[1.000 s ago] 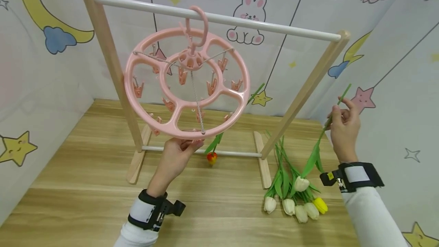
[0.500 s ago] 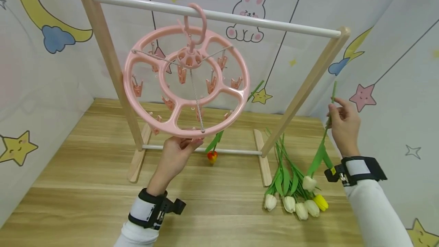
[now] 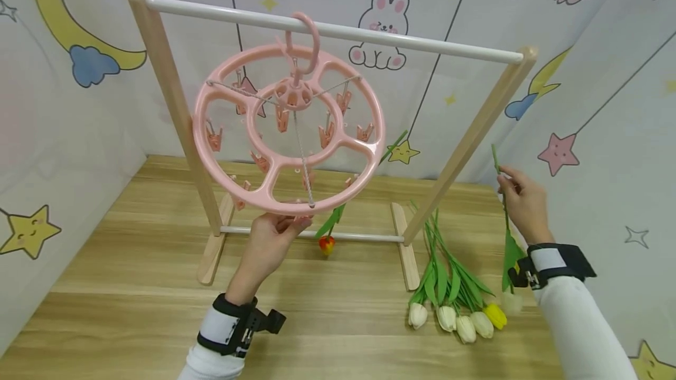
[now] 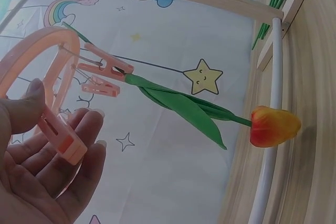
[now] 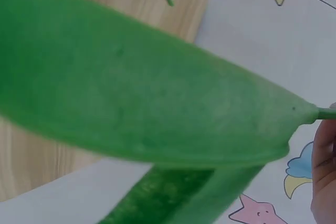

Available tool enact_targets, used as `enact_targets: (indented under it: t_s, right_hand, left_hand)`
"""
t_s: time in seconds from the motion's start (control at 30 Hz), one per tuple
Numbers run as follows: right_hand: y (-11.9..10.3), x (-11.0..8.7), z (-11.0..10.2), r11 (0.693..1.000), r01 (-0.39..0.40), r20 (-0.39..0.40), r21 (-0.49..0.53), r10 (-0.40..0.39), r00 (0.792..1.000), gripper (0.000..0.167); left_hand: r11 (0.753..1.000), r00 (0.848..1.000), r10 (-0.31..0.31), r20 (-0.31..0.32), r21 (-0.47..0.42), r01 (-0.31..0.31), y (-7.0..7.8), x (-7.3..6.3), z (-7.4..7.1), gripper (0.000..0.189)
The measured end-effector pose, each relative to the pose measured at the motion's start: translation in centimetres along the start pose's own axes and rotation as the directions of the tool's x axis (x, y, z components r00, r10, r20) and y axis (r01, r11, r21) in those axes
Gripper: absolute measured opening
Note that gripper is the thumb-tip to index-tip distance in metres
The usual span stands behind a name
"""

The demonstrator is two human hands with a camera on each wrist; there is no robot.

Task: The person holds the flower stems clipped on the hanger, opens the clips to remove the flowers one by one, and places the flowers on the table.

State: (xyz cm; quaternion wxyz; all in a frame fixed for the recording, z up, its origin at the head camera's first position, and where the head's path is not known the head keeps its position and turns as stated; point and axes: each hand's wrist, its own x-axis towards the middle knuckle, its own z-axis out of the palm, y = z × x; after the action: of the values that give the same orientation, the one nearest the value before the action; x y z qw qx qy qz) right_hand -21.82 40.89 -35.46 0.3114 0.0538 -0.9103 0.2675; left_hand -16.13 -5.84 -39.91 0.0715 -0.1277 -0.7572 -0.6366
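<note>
A round pink clip hanger [image 3: 287, 207] hangs by its hook from the white top bar of a wooden rack. My left hand [image 3: 270, 242] is at its near rim; in the left wrist view thumb and fingers hold a pink clothespin [image 4: 64, 139]. Beside it, another clothespin [image 4: 110, 62] grips the stem of a red-orange tulip [image 4: 275, 127], which hangs blossom down. Off to the right of the rack, my right hand [image 3: 524, 201] pinches the stem of a white tulip [image 3: 511, 304], blossom downward. Its leaf [image 5: 147, 87] fills much of the right wrist view, hiding most of the hand.
Several white tulips [image 3: 446, 318] and a yellow tulip [image 3: 494, 315] lie on the wooden table [image 3: 338, 321] at the right. The rack's right post [image 3: 470, 145] stands between the hanger and my right hand. Patterned walls enclose the back and sides.
My right hand has shifted slightly lower with the white tulip; the stem has swung from slanting right to leaning slightly left at its top. The left hand stays on the clothespin.
</note>
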Motion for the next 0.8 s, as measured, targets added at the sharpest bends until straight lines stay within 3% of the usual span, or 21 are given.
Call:
enact_targets:
  t_s: [0.23, 0.53, 0.67, 0.8]
  right_hand:
    - [0.8, -1.0, 1.3, 0.998, 0.039, 0.104, -0.057, -0.032, 0.994, 0.025]
    - [1.9, -2.4, 3.0, 1.0, 0.016, 0.199, -0.004, -0.015, 0.98, 0.027]
    - [2.1, -2.7, 3.2, 1.0, -0.009, 0.259, -0.004, 0.01, 0.966, 0.03]
    - [1.9, -2.8, 2.9, 0.999, -0.048, 0.35, 0.003, 0.044, 0.936, 0.033]
  left_hand:
    - [1.0, 1.0, 0.01, -0.011, 0.013, -0.01, 0.0, 0.0, -0.1, 0.025]
    - [1.0, 1.0, -0.01, -0.008, 0.009, 0.01, -0.1, -0.1, 0.0, 0.028]
    - [1.0, 1.0, -0.018, -0.009, 0.006, 0.018, -0.1, -0.2, 0.0, 0.028]
    - [1.0, 1.0, -0.019, -0.009, 0.007, 0.02, -0.2, -0.1, 0.1, 0.028]
